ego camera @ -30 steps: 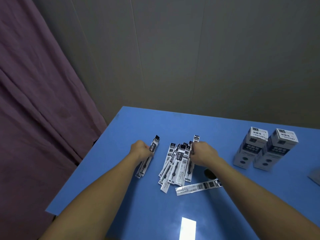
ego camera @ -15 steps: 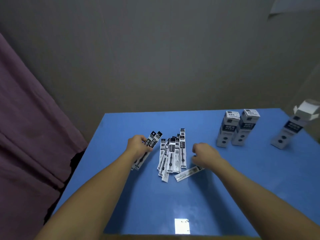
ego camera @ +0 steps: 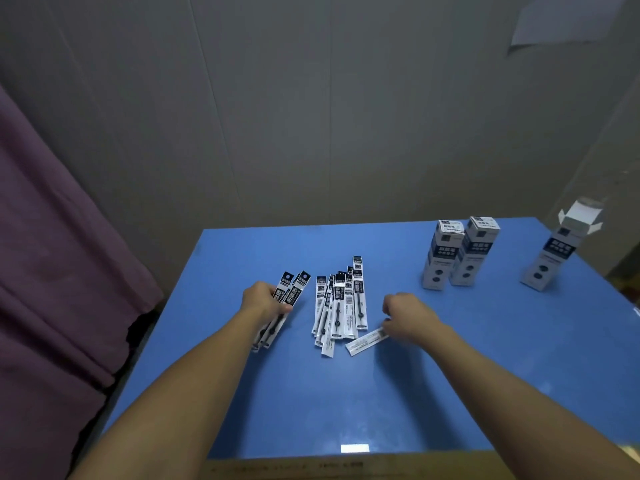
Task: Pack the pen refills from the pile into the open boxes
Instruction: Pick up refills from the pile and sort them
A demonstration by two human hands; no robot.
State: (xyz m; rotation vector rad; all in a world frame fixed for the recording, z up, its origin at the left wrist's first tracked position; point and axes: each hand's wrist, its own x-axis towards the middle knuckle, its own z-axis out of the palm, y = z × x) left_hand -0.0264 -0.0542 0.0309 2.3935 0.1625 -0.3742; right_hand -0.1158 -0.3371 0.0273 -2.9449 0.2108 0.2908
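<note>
Blue table (ego camera: pixel 381 403) holds all. Open box (ego camera: pixel 557 251) far right, two closed boxes (ego camera: pixel 460 252) left of it. Refill pile (ego camera: pixel 337 306) centre, between hands. Left hand (ego camera: pixel 265 301) grips small bundle (ego camera: pixel 287 299), fingers curled round it. Right hand (ego camera: pixel 408 317) pinches stray refill (ego camera: pixel 365 342) at its right end.

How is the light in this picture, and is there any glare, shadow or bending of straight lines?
Head view: dim room; one small bright glare patch on the blue table near its front edge. Soft shadows lie under both forearms. The wide lens bends the wall seams and tilts the open box at far right. Print on the refill packets is too small to read.
</note>
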